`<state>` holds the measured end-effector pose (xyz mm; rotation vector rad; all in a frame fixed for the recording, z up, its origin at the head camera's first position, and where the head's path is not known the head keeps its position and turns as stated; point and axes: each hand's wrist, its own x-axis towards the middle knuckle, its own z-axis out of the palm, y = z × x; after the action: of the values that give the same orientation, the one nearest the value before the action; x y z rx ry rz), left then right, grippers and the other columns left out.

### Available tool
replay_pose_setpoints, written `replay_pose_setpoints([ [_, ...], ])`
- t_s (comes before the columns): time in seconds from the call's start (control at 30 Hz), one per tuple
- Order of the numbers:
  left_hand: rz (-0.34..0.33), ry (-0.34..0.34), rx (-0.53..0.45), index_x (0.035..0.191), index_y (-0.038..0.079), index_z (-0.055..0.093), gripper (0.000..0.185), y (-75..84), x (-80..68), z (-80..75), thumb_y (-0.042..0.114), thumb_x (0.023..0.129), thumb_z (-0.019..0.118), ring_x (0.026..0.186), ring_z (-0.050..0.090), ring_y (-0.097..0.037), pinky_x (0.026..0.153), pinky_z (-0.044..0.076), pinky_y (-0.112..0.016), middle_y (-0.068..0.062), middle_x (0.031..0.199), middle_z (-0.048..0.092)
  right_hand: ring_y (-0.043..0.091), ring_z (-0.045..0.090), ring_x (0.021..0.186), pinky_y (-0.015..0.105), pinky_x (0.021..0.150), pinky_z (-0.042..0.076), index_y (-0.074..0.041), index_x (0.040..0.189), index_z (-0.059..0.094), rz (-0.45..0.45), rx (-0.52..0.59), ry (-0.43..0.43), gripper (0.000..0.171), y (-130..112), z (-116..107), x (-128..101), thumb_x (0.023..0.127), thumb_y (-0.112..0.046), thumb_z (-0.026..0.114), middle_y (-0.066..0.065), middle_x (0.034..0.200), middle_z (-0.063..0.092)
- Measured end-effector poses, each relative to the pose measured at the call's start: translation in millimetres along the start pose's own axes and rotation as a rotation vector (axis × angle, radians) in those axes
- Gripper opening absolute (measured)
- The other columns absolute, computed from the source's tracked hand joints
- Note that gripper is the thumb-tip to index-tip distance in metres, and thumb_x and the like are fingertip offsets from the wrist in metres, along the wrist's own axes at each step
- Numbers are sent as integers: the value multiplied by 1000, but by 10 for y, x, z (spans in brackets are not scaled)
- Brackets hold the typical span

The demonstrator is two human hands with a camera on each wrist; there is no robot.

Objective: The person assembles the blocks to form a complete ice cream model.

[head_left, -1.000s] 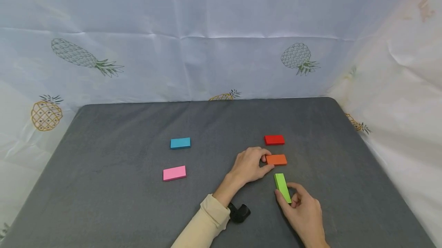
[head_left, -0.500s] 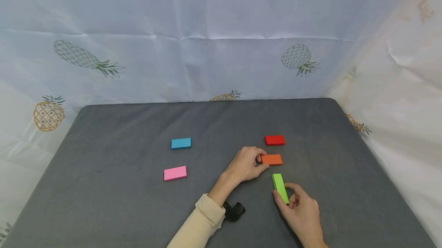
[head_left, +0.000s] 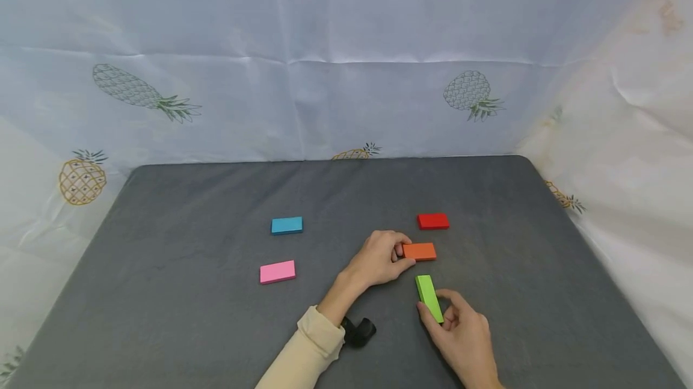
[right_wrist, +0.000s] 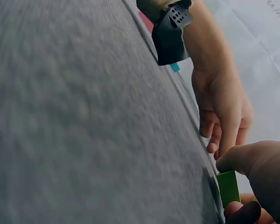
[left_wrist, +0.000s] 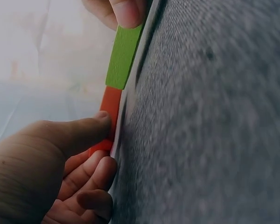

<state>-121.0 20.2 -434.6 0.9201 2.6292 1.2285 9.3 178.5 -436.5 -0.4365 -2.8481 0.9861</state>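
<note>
My left hand [head_left: 377,261] pinches the left end of an orange block [head_left: 420,251] between thumb and fingers, low over the grey table. A lime green block [head_left: 429,299], standing lengthwise toward me, is gripped at its near end by my right hand [head_left: 464,336]. In the head view a narrow gap shows between the two blocks; in the left wrist view the green block [left_wrist: 122,58] overlaps the end of the orange one [left_wrist: 110,105]. Beyond the orange block lies a red block [head_left: 433,221]. The orange block is hidden in the right wrist view.
A blue block [head_left: 287,225] and a pink block [head_left: 278,272] lie on the left part of the grey cloth-covered table [head_left: 178,317]. A black wrist camera [head_left: 360,332] sits on the left wrist. White pineapple-print cloth [head_left: 243,106] hangs behind the table and along the sides.
Both hands have slid a little to the left with the orange and green blocks in their grip. The red, blue and pink blocks stay put; the head view has shifted slightly.
</note>
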Motion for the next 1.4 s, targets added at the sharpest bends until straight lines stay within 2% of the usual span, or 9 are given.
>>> replay_pose_setpoints([
  [0.47,-5,-13,-51,115,1,73,28,-98,-162,-163,15,91,77,61,47,3,63,45,-13,-5,82,65,4,30,41,22,42,30,-10,109,73,9,46,-26,34,-162,119,-68,83,-27,86,-4,55,44],
  [0.77,4,5,-26,115,2,73,28,-181,-291,-306,15,91,78,64,50,-2,64,45,-16,-5,82,65,3,30,41,21,42,29,-12,107,74,2,56,-31,32,-214,164,-97,82,-27,87,-5,54,43],
  [1.07,32,29,-31,113,2,74,26,-293,-413,-409,14,90,78,66,53,-5,64,46,-16,-5,82,65,1,28,41,20,42,28,-10,107,74,-43,84,-38,34,-271,238,-127,81,-27,88,-6,55,42],
  [1.4,18,12,-36,112,3,74,26,-350,-494,-478,15,90,79,67,53,-2,65,49,-17,-2,80,65,3,30,41,20,43,28,-10,109,73,-34,95,-87,34,-358,313,-124,83,-28,86,-6,55,42],
])
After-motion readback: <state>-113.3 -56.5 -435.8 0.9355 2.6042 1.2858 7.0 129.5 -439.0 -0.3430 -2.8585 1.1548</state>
